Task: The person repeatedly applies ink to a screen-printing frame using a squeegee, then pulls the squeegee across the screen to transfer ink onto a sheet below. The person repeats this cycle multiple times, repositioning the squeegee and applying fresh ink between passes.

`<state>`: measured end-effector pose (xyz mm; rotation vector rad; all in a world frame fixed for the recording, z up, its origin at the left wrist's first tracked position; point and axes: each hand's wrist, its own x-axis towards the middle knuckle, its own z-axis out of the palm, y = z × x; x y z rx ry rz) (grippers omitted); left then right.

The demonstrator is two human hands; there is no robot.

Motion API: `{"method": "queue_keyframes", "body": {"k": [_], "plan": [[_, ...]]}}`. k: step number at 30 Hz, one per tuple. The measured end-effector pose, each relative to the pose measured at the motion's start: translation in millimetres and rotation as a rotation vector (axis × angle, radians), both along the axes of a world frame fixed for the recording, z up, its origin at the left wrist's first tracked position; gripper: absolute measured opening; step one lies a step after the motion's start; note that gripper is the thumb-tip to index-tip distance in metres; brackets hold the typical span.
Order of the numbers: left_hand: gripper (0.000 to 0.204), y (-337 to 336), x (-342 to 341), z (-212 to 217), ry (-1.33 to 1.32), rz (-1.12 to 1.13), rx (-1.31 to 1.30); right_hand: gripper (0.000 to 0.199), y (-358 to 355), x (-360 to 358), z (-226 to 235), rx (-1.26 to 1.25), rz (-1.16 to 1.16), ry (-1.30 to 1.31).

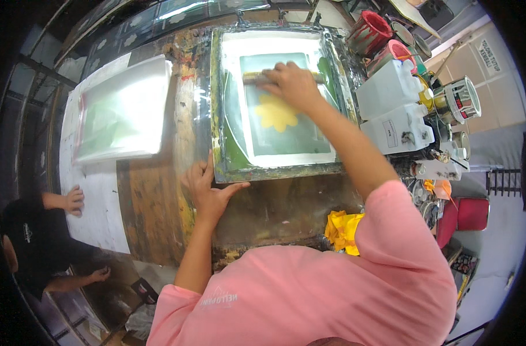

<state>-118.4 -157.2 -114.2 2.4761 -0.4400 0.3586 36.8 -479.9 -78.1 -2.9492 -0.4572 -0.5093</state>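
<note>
Atop the stained workbench: printing screen frame, centre. Right hand clasped over squeegee at the screen's far end; long axis crosswise to the frame, blade down. Left hand, fingers spread, pressing the frame's near-left corner. Yellow flower motif nearer than the squeegee. Step judged: ink pull starting; next calls for steady, even pressure toward the near edge.

A screen-printing workshop is shown: a framed printing screen is laid on a paint-stained wooden bench, with ink cans and white plastic jugs crowded alongside.
</note>
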Motion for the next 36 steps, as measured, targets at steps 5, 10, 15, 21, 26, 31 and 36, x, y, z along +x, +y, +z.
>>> {"method": "queue_keyframes", "body": {"k": [5,10,15,21,26,31,36], "plan": [[0.117,-1.9,-0.5,1.1,-0.050,0.014,-0.020,0.045,-34.0,99.4,39.1,0.030,0.070,0.306],[0.118,-3.4,0.6,-0.9,-0.056,-0.023,-0.112,0.044,-26.9,81.7,10.2,0.021,0.018,0.028],[0.116,-1.8,-1.4,-4.8,-0.037,-0.018,-0.122,0.045,-1.1,-24.0,9.3,0.008,0.000,0.060],[0.110,-3.1,-4.0,0.7,-0.054,-0.021,-0.120,0.041,39.4,-167.9,57.4,-0.022,-0.045,0.238],[0.103,-29.7,-2.0,43.4,0.142,0.013,-0.657,0.035,41.4,-185.5,111.6,0.014,0.004,-0.030],[0.102,-49.8,35.0,105.5,-0.062,-0.076,-0.854,0.029,37.3,-133.5,177.7,-0.014,-0.053,-0.456],[0.109,-33.8,35.8,98.0,0.058,-0.050,-0.134,0.046,25.6,-88.7,232.8,0.056,-0.004,-0.494]]}}
